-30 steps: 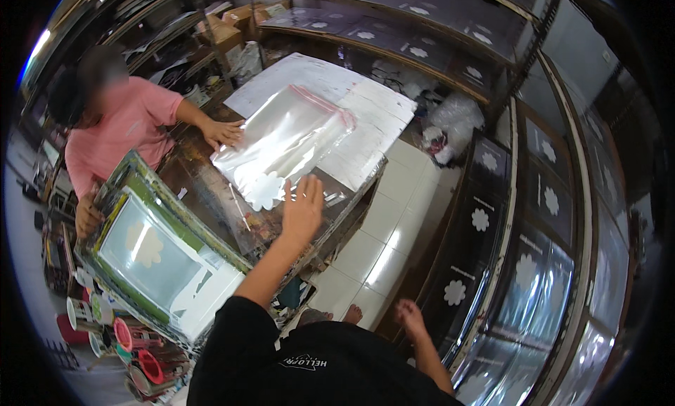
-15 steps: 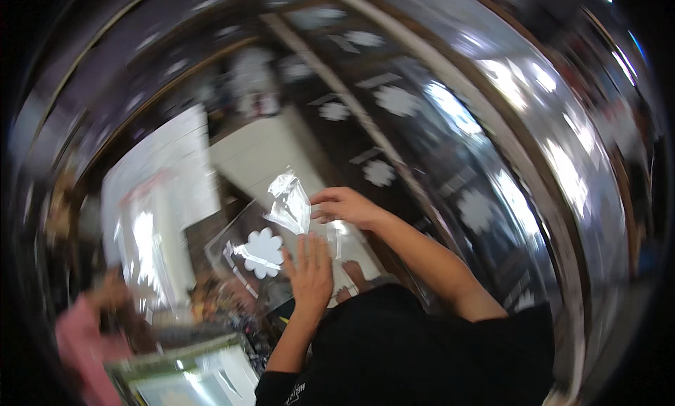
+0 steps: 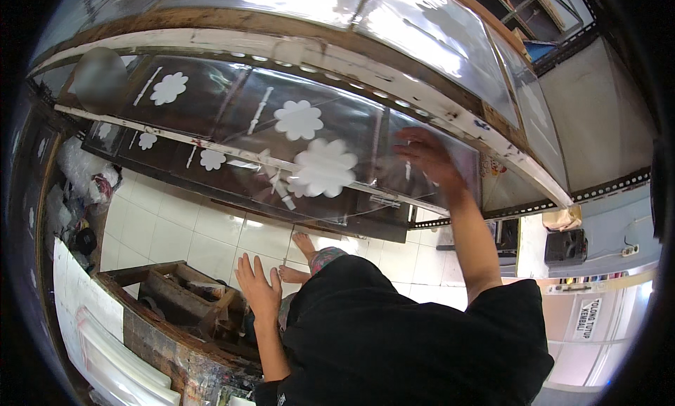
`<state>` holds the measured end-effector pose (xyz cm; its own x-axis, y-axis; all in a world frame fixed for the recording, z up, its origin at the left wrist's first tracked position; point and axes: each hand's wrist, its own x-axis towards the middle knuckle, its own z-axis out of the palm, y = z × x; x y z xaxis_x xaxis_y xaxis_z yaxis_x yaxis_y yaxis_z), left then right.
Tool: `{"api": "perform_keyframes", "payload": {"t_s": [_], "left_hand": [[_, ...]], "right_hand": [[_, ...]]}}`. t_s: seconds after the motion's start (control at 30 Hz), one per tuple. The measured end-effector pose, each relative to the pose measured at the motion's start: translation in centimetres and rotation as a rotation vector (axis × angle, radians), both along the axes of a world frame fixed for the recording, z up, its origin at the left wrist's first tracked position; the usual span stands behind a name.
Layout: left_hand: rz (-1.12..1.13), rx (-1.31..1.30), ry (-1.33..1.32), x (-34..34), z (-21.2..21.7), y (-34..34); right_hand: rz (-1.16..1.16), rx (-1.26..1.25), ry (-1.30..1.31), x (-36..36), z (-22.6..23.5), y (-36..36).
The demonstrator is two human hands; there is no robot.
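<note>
A clear plastic sheet with a large white flower shape (image 3: 325, 167) lies slanted across the front rail of a rack, overlapping other sheets on it. My right hand (image 3: 427, 154) is raised over the rack to the right of this sheet, slightly blurred, its fingers apart. Nothing shows in its grasp; whether its fingertips touch a sheet I cannot tell. Down to the left, my left hand (image 3: 260, 288) hangs above the tiled floor with its fingers spread, holding nothing. More white flowers, such as one printed flower (image 3: 298, 120), show on the clear sheets behind.
The rack's white rail (image 3: 176, 137) crosses in front of me, with a thicker upper beam (image 3: 309, 51) beyond it. A wooden table with open compartments (image 3: 190, 293) stands at my lower left, beside bundled plastic (image 3: 83, 170). A black box (image 3: 566, 247) sits at the right.
My view has turned from the table area to the rack. The clear flower sheet, earlier between my hands, now lies across the rack rail. My hands have moved apart, the right one farther out.
</note>
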<state>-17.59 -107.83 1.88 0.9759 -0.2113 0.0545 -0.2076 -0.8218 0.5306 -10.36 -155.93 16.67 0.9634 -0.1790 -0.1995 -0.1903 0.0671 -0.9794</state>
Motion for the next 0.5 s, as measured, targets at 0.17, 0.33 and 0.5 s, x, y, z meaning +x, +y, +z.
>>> {"api": "perform_keyframes", "payload": {"t_s": [0.17, 0.33, 0.5], "left_hand": [[0.023, -0.034, 0.375, -3.0, -9.0, 1.7], [0.051, -0.029, 0.631, -7.1, -15.6, 2.8], [0.069, -0.048, 0.764, -10.1, -16.7, 2.1]], "right_hand": [[-0.319, 0.270, -0.064, -9.8, -2.7, -13.3], [-0.534, 0.015, 0.144, -16.6, -4.5, -19.9], [-0.525, 0.022, 0.210, -19.3, -5.3, -23.0]]}}
